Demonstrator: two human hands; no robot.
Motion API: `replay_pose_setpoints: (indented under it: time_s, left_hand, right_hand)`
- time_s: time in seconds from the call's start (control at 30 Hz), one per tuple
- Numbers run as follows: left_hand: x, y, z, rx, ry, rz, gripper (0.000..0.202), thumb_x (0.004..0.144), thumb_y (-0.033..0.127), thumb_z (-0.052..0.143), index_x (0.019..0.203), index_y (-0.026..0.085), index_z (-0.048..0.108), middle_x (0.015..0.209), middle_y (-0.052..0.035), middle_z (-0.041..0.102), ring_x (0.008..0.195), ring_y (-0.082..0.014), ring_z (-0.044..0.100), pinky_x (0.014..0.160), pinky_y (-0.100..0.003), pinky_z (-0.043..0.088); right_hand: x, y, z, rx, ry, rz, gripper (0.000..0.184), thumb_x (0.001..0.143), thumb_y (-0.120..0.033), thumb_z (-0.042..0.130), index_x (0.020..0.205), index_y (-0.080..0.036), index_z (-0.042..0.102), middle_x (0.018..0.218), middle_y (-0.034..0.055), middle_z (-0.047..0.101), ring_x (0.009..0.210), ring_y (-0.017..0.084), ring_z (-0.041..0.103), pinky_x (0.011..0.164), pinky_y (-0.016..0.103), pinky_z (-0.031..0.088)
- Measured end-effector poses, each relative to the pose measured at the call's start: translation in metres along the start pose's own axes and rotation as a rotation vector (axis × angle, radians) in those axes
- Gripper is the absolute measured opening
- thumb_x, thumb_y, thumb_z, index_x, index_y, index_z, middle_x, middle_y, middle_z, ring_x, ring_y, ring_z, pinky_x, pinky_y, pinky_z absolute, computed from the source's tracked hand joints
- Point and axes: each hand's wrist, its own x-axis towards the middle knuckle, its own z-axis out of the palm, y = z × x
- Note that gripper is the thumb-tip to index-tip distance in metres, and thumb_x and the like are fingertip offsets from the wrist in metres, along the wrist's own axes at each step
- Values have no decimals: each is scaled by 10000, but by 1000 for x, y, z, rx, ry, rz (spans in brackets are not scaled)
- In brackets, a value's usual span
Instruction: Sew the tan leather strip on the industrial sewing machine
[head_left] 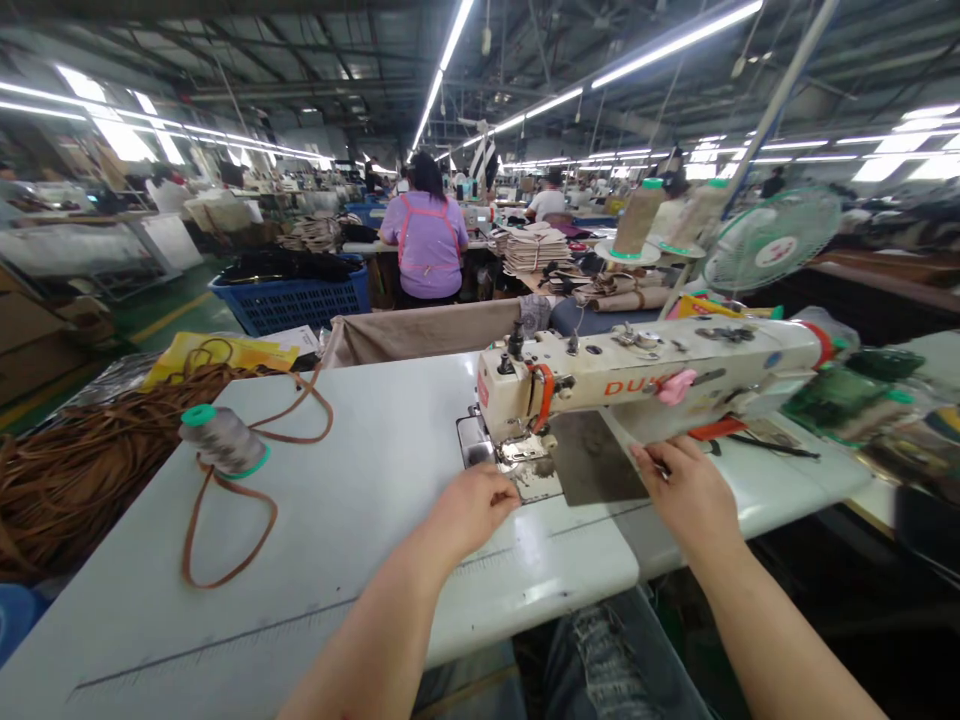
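The sewing machine (630,362) stands on the right half of a white worktable (345,470), its needle end toward the left. The presser foot (525,450) is located above the metal needle plate (541,485); a dark bed plate (596,465) adjoins it on the right, beneath the machine arm.

The left hand (476,508) is positioned at the front left of the needle plate. Its fingers are curled and the gap between thumb and index finger is narrow. The fingertips are at the plate's front edge; whether they hold anything cannot be determined.

The right hand (694,492) is positioned at the right edge of the bed plate, below the machine arm. Its fingers are bent, with thumb and index finger close together. Whether a small item is gripped between them cannot be determined.

A pink piece (676,387) is attached to the front of the arm. Left of the machine, a grey thread cone (229,443) lies tilted on the worktable, with a looped brown strip (273,520) beside it. A heap of brown strips (90,470) adjoins the table's left edge. Behind are a blue basket (296,305) and a seated co-worker in a purple top (431,245). A fan (776,238) stands behind the machine.
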Motion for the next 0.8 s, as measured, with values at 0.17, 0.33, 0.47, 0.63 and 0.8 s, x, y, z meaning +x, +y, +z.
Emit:
replay_pose_setpoints:
  time_s: [0.17, 0.33, 0.47, 0.63, 0.8]
  left_hand:
    - [-14, 26, 15, 134, -22, 61, 203, 999, 224, 595, 957, 194, 791, 1019, -84, 709, 1006, -249, 652, 934, -366, 475]
    - [-46, 46, 44, 183, -114, 73, 230, 1035, 217, 544, 970, 188, 763, 1035, -80, 687, 1041, -246, 629, 957, -384, 482]
    - [-78, 54, 49, 97, -217, 59, 194, 1019, 218, 568, 1040, 227, 761, 1079, -66, 688, 1064, -234, 625, 972, -369, 483]
    - [-122, 42, 37, -245, -355, -60, 246, 912, 238, 676, 1137, 287, 761, 1168, -43, 692, 985, -181, 670, 882, -276, 518]
    - [-179, -6, 34, -280, -274, -229, 270, 880, 389, 669, 1095, 273, 785, 1053, -53, 741, 909, -212, 674, 831, -300, 524]
  right_hand:
    - [-13, 41, -28, -259, 14, 122, 363, 916, -159, 544, 1222, -222, 730, 1059, 114, 677, 853, 247, 624, 642, 352, 409]
    - [-30, 60, -43, -240, -29, 142, 346, 920, -144, 500, 1120, -250, 762, 1047, 83, 668, 859, 227, 640, 668, 333, 440]
    - [-35, 57, -42, -46, -81, 176, 431, 895, -178, 537, 1289, -256, 693, 1160, 83, 658, 862, 212, 666, 753, 342, 502]
    - [-37, 34, -27, 315, -249, 163, 385, 851, -202, 558, 1205, -206, 709, 1087, 75, 647, 848, 199, 669, 845, 359, 552]
    - [-43, 3, -5, 506, -283, 37, 396, 808, -140, 533, 1148, -210, 723, 1119, 85, 629, 951, 210, 668, 935, 373, 564]
